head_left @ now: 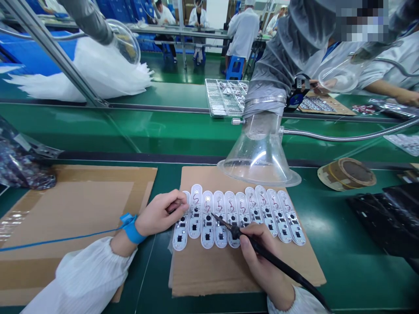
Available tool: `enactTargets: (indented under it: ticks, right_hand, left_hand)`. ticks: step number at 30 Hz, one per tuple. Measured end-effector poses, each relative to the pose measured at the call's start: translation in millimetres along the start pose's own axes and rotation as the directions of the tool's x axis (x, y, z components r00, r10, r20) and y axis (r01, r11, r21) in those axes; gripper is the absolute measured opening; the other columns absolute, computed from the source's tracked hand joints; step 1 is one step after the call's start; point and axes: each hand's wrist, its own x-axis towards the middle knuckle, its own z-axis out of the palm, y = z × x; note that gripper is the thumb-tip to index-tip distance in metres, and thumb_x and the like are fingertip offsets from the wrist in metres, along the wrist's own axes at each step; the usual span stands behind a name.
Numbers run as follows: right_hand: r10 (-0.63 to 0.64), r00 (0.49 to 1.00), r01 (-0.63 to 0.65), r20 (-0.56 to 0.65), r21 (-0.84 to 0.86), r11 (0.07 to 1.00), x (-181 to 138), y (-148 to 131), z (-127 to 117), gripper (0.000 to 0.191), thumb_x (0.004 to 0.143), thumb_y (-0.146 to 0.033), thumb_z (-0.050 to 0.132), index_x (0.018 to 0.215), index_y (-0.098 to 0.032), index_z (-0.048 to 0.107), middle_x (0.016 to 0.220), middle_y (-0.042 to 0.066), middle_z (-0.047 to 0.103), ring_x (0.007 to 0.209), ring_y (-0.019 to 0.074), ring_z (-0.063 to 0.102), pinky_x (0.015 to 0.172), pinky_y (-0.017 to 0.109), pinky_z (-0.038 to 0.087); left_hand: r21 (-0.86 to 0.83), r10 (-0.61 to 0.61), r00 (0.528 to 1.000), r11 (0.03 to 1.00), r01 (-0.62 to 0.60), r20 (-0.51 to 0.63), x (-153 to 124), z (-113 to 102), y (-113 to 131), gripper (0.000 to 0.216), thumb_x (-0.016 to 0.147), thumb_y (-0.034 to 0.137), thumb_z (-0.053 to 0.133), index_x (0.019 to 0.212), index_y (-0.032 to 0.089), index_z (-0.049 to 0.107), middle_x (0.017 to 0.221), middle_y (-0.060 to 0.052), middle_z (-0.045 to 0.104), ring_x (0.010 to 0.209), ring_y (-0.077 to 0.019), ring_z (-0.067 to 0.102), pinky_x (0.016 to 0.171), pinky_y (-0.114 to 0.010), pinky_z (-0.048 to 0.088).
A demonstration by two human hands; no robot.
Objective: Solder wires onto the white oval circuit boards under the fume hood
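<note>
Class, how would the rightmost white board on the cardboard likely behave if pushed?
The board looks thin and flat, so it would probably slide, not roll. Its neighbour lies close, so a leftward push would likely nudge that too. Dark parts on top look small, perhaps fragile.

The right hand (264, 261) holds a soldering iron (281, 261), its tip at a row of boards (231, 211) on cardboard (212, 274); the left hand (161, 213) is at one end, a clear funnel (258, 159) hanging behind.
</note>
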Motion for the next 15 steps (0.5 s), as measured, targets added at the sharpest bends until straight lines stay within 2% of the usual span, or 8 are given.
enactTargets:
  ticks: [8,15]
  right_hand:
    - [-0.055,0.998,0.054,-0.033,-0.043,0.998,9.4,-12.6,2.7,0.012,0.118,-0.036,0.066,0.110,-0.028,0.067,0.085,-0.002,0.072,0.065,0.0157,0.070,0.060,0.022,0.059]
    - [-0.048,0.999,0.048,-0.007,-0.061,0.997,9.3,-12.3,2.9,0.003,0.115,-0.030,0.067,0.112,-0.029,0.066,0.082,-0.003,0.072,0.063,0.0165,0.070,0.056,0.023,0.055]
  left_hand:
    - [0.047,-0.007,0.999,0.999,0.005,0.041,1.2,-0.5,-0.2,0.015,0.108,0.022,0.061,0.093,0.022,0.061,0.067,0.011,0.038,0.055,-0.0103,0.036,0.055,-0.022,0.030]
    - [0.069,-0.013,0.999,0.998,0.009,0.046,1.5,-1.5,-0.3,0.016,0.108,0.024,0.060,0.093,0.022,0.063,0.067,0.010,0.039,0.056,-0.0106,0.036,0.055,-0.023,0.030]
